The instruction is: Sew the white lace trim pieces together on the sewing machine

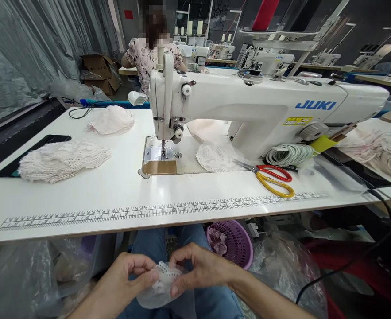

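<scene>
Over my lap, below the table's front edge, I hold a small white lace-trimmed fabric piece [158, 292] between both hands. My left hand [129, 277] pinches its left side with thumb and fingers. On the other side my right hand [198, 270] grips it, thumb in front and fingers curled behind. The scalloped, perforated lace edge points up between them, and sheer cloth hangs below. Above, on the white table [125, 190], stands a white JUKI sewing machine [265, 97]; its needle area has no cloth under it.
Lace pieces [62, 159] are stacked at left, with pale fabric pieces [110, 119] behind. Scissors [271, 177] and coiled cord [288, 155] lie at right. A purple basket [241, 243] stands below the table. A person [142, 57] sits beyond; more fabric [377, 146] lies far right.
</scene>
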